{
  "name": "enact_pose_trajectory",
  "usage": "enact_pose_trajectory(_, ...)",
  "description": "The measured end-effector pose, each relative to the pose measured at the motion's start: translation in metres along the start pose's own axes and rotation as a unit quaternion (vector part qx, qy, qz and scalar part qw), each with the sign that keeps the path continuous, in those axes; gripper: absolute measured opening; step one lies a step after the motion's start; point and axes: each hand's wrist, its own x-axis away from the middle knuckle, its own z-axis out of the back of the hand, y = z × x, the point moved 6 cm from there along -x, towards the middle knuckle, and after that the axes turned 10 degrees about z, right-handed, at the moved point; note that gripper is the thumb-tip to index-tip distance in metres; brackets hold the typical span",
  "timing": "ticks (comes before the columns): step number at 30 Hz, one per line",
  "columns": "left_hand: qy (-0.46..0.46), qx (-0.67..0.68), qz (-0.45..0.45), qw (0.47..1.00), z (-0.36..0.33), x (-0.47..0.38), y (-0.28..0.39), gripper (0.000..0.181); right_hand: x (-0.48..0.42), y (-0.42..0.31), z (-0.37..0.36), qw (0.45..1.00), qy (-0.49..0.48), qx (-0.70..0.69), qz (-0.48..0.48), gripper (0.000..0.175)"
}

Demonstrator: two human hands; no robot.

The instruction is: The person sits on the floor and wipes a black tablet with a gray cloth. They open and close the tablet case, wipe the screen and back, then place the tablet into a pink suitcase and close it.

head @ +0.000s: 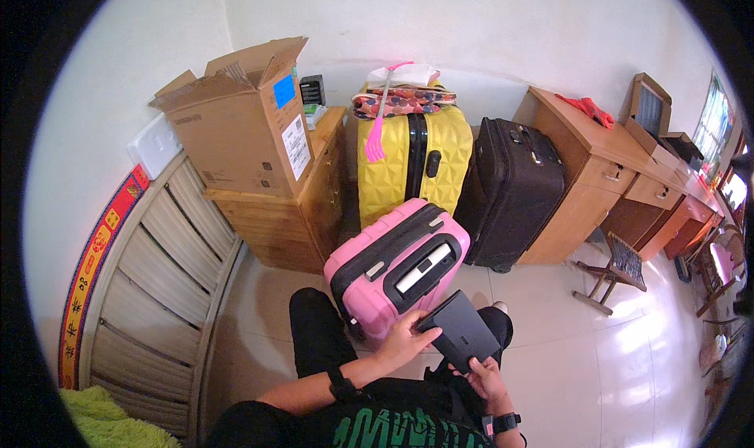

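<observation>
Both of my hands hold a flat black rectangular case [462, 329], tilted above my lap. My left hand [406, 342] grips its left edge, the thumb lying across the top face. Around the near corner closes my right hand [483, 377], thumb on top, with the other fingers mostly hidden beneath. Just beyond the case, between my knees, a pink hard-shell suitcase [377, 230] stands upright. Its carry handle [424, 268] is white and set in a black recess. Whether the case opens cannot be seen.
Behind are a yellow suitcase [383, 183] with a pink back scratcher [382, 106] on it, and a black suitcase [518, 195]. At left, an open cardboard box [235, 136] tops a wooden cabinet [271, 224]. A desk [565, 212] and folding stool [618, 268] stand right.
</observation>
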Motion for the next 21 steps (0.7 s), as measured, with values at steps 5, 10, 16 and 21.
enact_pose_trajectory(5, 0.002, -0.13, -0.044, 0.99, 0.004, 0.003, 0.016, 0.044, 0.0, 0.004, 0.003, 0.998, -0.012, 0.058, -0.016, 0.031)
enact_pose_trajectory(10, -0.014, -0.146, 0.039, 0.988, 0.004, 0.008, 0.016, 0.043, 0.001, 0.001, -0.004, 0.997, -0.016, 0.078, -0.023, 0.026)
enact_pose_trajectory(16, 0.016, -0.265, -0.01, 0.964, 0.003, 0.004, 0.015, 0.044, 0.001, 0.007, 0.004, 0.998, 0.01, 0.055, -0.021, 0.025)
enact_pose_trajectory(21, 0.043, -0.309, -0.08, 0.947, 0.003, 0.005, 0.015, 0.041, 0.001, 0.014, 0.016, 0.993, 0.012, 0.102, -0.05, 0.027)
